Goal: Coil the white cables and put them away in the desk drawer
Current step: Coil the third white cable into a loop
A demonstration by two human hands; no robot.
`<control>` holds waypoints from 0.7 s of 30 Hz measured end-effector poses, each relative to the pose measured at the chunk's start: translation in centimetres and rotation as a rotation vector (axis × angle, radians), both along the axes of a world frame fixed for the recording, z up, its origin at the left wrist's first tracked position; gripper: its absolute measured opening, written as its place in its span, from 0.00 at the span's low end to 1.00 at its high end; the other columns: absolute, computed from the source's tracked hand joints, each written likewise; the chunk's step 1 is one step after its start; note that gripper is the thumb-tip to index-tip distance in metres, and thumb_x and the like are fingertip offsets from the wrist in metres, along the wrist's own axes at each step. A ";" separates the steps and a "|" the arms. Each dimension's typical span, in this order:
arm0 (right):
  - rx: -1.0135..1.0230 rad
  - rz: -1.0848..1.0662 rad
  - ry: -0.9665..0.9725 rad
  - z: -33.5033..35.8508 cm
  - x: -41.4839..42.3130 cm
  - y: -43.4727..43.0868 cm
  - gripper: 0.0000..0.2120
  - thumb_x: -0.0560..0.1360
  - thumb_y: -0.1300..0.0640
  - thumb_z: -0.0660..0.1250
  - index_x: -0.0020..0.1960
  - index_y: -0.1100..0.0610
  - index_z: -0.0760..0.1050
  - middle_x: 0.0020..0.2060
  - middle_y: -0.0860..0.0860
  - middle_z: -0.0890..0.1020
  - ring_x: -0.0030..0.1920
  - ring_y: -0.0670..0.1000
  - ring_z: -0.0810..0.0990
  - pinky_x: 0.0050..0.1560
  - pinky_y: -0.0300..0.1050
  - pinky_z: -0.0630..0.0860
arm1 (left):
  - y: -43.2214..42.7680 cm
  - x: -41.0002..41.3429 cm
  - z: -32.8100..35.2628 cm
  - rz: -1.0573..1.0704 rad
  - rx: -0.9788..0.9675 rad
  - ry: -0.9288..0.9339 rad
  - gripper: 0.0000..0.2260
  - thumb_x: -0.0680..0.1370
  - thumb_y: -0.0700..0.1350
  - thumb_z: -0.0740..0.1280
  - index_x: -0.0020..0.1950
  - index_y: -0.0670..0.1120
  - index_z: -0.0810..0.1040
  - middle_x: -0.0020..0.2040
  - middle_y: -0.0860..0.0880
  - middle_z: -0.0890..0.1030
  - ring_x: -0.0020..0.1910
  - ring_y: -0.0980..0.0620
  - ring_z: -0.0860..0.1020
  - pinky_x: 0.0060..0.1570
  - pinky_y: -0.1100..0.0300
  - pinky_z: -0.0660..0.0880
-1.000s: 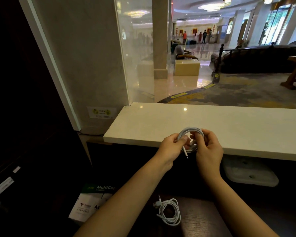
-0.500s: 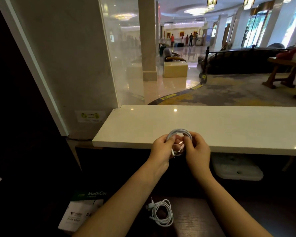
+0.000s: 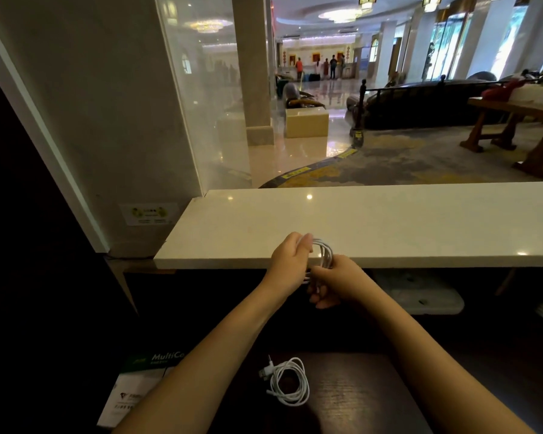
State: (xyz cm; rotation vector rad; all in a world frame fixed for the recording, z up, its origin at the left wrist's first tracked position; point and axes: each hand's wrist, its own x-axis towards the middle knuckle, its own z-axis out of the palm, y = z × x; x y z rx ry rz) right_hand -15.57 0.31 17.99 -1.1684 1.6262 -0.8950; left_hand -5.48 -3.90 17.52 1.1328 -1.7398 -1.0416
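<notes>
Nearest, at lower centre, one coiled cable (image 3: pixel 290 383) lies on the dark desk (image 3: pixel 358 386). Above it, your left hand (image 3: pixel 290 260) and right hand (image 3: pixel 336 285) both pinch the second coil (image 3: pixel 325 253) before the white counter (image 3: pixel 389 220); keep its loops even and tuck the end in.

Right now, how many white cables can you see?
2. The first cable is held coiled by the left hand and right hand at the counter edge. The second cable lies coiled on the dark desk below. More may be hidden.
</notes>
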 end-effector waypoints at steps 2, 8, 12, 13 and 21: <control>-0.026 0.042 -0.086 0.5 -0.1 0.6 0.10 0.78 0.65 0.56 0.54 0.70 0.72 0.33 0.59 0.80 0.27 0.50 0.79 0.27 0.39 0.79 | -0.7 0.2 -0.2 0.033 0.015 0.044 0.13 0.81 0.50 0.54 0.38 0.47 0.69 0.32 0.51 0.68 0.31 0.55 0.66 0.32 0.62 0.64; -0.309 0.150 0.187 0.7 -2.1 1.9 0.10 0.80 0.60 0.56 0.51 0.62 0.75 0.40 0.57 0.84 0.28 0.49 0.79 0.31 0.39 0.79 | -2.2 1.3 -0.4 0.059 0.341 0.524 0.15 0.81 0.47 0.57 0.38 0.43 0.71 0.21 0.54 0.65 0.23 0.58 0.64 0.27 0.64 0.63; -0.428 0.076 0.342 -1.2 -2.6 2.5 0.09 0.78 0.59 0.59 0.43 0.56 0.76 0.37 0.48 0.83 0.31 0.43 0.80 0.36 0.30 0.75 | -2.0 1.7 0.0 -0.070 0.732 0.945 0.15 0.80 0.48 0.58 0.40 0.40 0.73 0.21 0.53 0.66 0.18 0.59 0.63 0.23 0.66 0.65; -0.433 0.058 0.387 -1.7 -2.6 2.5 0.09 0.78 0.58 0.60 0.42 0.53 0.77 0.36 0.45 0.82 0.33 0.42 0.79 0.37 0.28 0.72 | -1.7 1.7 -0.1 -0.096 0.781 0.987 0.15 0.80 0.48 0.58 0.40 0.39 0.73 0.22 0.53 0.67 0.18 0.59 0.63 0.22 0.66 0.65; -0.241 0.127 -0.214 -1.4 -2.1 2.6 0.12 0.75 0.58 0.66 0.58 0.54 0.75 0.49 0.54 0.84 0.49 0.51 0.83 0.52 0.44 0.79 | 0.3 2.5 -1.2 -0.313 0.662 0.808 0.09 0.80 0.43 0.57 0.47 0.39 0.73 0.31 0.51 0.70 0.22 0.59 0.64 0.30 0.64 0.66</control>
